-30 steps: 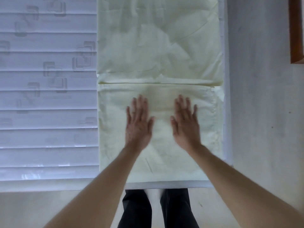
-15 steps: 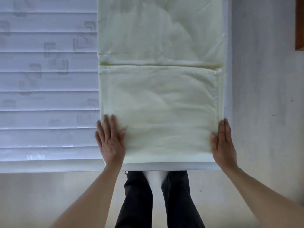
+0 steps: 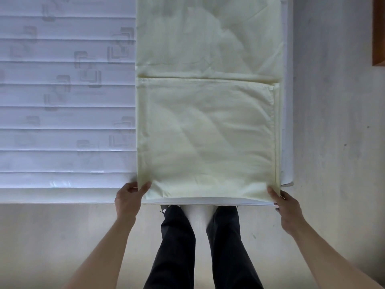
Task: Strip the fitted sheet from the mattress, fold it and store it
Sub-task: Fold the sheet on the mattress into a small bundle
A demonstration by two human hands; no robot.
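Fitted sheet [image 3: 208, 130], pale yellow-green, is laid in a long strip along the right side of the bare mattress [image 3: 62, 122], its near end already doubled over into a squarish panel. Flat support is given by the mattress, so each fold can be squared.

Left hand [image 3: 128, 200]: near left corner of the panel is pinched, thumb on top, fingers [image 3: 130, 187] curled at the edge. Right hand [image 3: 286, 207]: near right corner is gripped, thumb on the cloth, the other fingers hidden beneath. Both corners are taken at once, presumably so the doubled end can be carried away over the rest of the strip with its edges kept aligned.

Folding judged partly done; storing not begun.

Surroundings: quilted mattress surface with a woven square motif to the left; pale floor [image 3: 333, 142] to the right and below; dark trouser legs [image 3: 179, 247] close to the mattress edge; a brown wooden piece [image 3: 379, 30] at upper right, well apart. Nothing is seen lying on the strip ahead.
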